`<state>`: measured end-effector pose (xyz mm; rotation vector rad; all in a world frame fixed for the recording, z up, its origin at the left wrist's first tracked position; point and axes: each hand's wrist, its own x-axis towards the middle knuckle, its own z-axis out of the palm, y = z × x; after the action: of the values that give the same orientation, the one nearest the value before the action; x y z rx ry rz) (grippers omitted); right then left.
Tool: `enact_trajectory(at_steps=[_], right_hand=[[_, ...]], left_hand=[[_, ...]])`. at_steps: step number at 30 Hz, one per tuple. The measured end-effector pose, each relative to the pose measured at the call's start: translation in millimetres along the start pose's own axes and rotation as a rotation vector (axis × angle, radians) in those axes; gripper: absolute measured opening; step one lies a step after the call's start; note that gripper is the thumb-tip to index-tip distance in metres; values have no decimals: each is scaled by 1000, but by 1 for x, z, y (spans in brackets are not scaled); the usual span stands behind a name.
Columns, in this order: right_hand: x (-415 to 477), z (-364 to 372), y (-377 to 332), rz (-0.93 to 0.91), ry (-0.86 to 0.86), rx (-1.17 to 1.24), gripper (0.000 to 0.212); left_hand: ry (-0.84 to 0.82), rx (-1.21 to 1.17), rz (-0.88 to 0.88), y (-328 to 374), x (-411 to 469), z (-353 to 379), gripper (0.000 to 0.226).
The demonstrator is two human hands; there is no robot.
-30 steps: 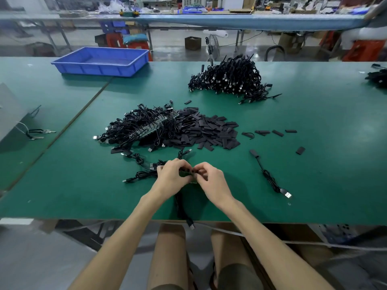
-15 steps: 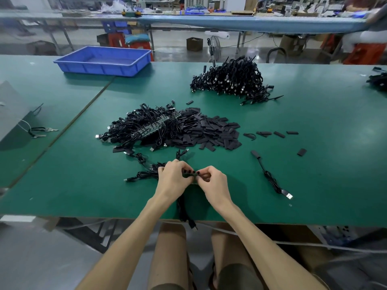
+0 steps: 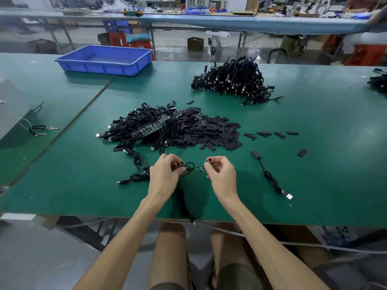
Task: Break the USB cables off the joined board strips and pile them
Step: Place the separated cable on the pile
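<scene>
left hand tight around board strip, right hand pinched on cable end

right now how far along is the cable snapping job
Done: a tall heap of loose black USB cables at the far side. In hand: the left hand grips a green board strip; the right hand pinches one small board end, apart from the strip. Left: a tangled mound of black cables on green joined strips mid-scene.

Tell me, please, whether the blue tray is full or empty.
Empty: the tray shows only its bare blue floor.
</scene>
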<state>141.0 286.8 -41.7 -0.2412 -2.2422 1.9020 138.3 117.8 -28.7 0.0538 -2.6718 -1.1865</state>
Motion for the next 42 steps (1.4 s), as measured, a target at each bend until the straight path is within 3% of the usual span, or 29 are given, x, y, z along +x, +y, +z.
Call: enact_trajectory(at_steps=[5,8,15,18,20,22,25,27,29,33,37,42], right_hand=[[13,-3,-8,73,133,130,5],[20,-14,-9,126,206,191,5],[21,-27,-24,75,74,425,5],[21,-28,-30,53,65,430,3],[20,-28,-32,57,50,455,3],[17,-27,-32,55,24,449,8],[15,-25,-29,52,-3,414,16],[15,-24,-25,61,4,418,16],[15,-23,-20,76,-7,391,15],[14,-22,-6,120,-65,284,11],[16,-28,6,200,-69,341,13],[21,-41,19,304,-19,596,14]], left_hand=[[34,-199,-39,-4,4,-17,21],[73,-164,-68,-10,9,-29,23],[13,385,-40,-16,8,-17,11],[34,606,54,-10,4,-6,36],[-45,536,191,0,4,1,57],[-215,287,243,14,6,8,60],[-436,-90,198,30,1,21,42],[-413,-200,177,34,-1,32,17],[-357,-281,120,36,-1,38,9],[-320,-253,131,43,2,45,21],[-427,-197,77,43,7,48,16],[-338,-60,-31,35,39,40,21]])
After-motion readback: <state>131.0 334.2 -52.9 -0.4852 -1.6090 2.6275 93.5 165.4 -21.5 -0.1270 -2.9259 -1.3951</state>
